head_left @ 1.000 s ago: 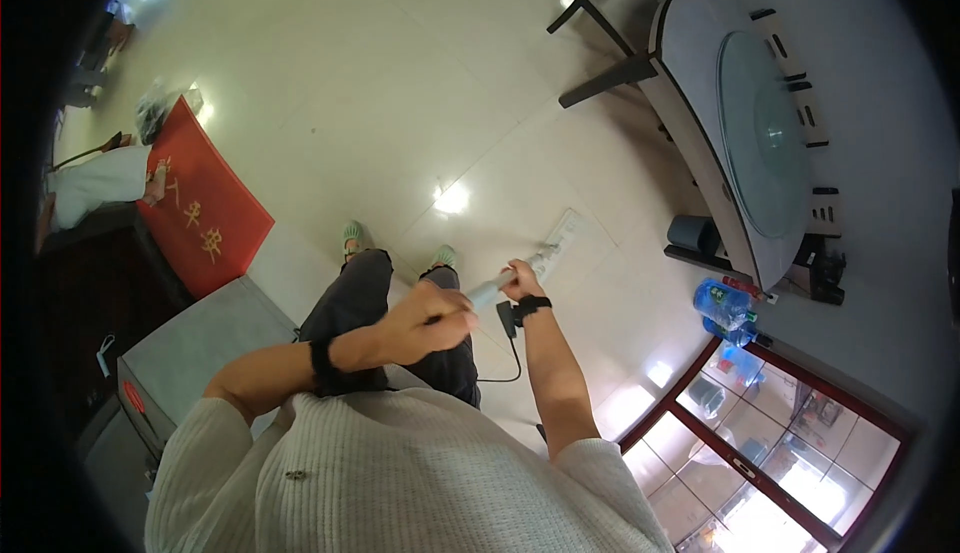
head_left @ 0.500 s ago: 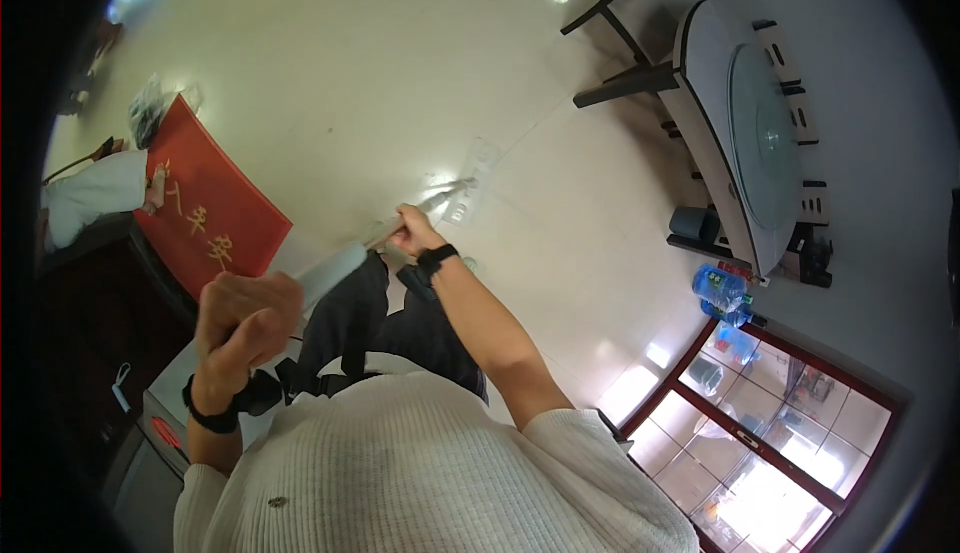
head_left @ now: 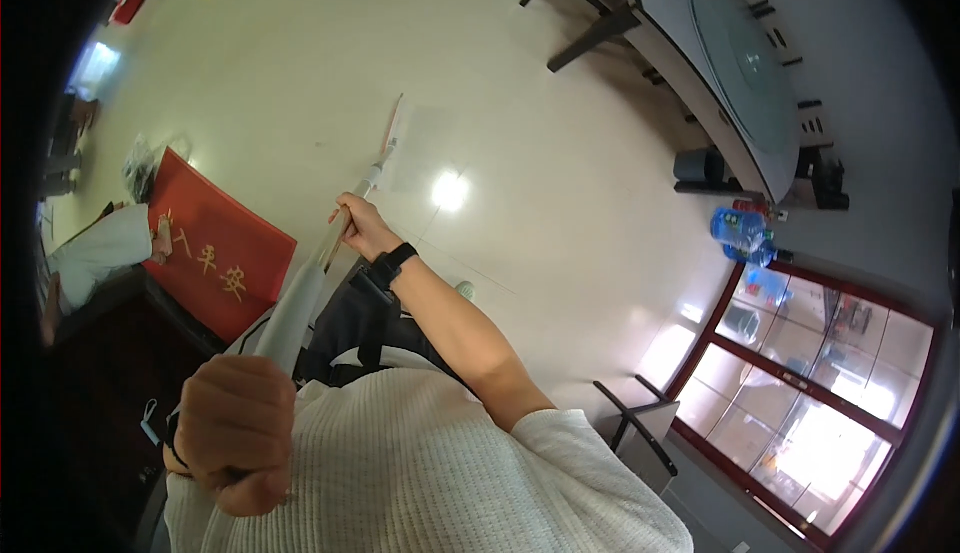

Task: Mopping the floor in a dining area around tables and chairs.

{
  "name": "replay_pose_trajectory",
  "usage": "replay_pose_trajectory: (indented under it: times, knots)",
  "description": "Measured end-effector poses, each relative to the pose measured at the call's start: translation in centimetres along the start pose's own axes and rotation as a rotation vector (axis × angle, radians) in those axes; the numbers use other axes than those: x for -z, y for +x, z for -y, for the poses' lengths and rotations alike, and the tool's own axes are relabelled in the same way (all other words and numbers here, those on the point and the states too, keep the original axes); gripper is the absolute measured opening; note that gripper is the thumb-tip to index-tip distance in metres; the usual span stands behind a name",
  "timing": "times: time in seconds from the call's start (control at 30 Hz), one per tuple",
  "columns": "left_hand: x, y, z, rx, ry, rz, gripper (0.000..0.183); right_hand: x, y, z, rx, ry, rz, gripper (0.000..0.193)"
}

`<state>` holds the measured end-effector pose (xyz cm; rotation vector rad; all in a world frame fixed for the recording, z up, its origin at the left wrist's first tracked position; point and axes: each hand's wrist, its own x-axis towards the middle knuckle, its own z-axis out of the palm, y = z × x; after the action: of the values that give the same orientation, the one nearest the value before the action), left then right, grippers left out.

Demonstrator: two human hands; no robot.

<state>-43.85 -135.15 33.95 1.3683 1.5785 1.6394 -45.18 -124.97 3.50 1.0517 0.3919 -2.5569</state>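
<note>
Both my hands are closed around the pole of a long-handled mop with a narrow flat head. My left hand (head_left: 238, 435) makes a fist at the pole's upper end, close to my body at the lower left. Further down, my right hand (head_left: 362, 227) wraps round the thinner part, a dark band on its wrist. The thick pale pole (head_left: 293, 318) slants from lower left to upper centre. Out on the floor, the mop head (head_left: 392, 131) shows nearly edge-on as a thin white and reddish strip. My fingers hide parts of the pole.
Left is a red mat (head_left: 215, 253) with yellow characters; another person's light-clothed leg (head_left: 105, 243) rests there. A round table (head_left: 665, 43) with a glass turntable and chairs stands upper right. Blue water bottles (head_left: 740, 228) stand near a red-framed glass door (head_left: 800, 378). A stool (head_left: 640, 428) is lower right.
The mop head has swung left and farther away, turning from flat-on to edge-on. My right hand has moved left with the pole; my left hand has come lower and closer. The view has shifted.
</note>
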Motion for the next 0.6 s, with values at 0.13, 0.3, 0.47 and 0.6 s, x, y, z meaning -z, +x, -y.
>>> replay_pose_trajectory:
  times: [0.13, 0.3, 0.47, 0.6]
  knots:
    - [-4.9, 0.2, -1.3, -0.056, -0.131, -0.057, 0.019, 5.7, -6.5, 1.2, 0.101, 0.085, -0.024, 0.014]
    - [-11.4, 0.5, -0.4, 0.082, -0.325, -0.035, 0.019, 15.4, -17.0, 2.5, 0.335, -0.02, -0.207, 0.016]
    - [-20.9, 0.9, 4.2, 0.155, -0.377, 0.171, 0.017, 31.0, -23.6, 3.4, 0.318, 0.115, -0.476, 0.016]
    - [-28.5, 1.5, 8.2, 0.197, -0.464, 0.233, 0.018, 40.8, -27.1, 3.5, 0.324, 0.257, -0.529, 0.012]
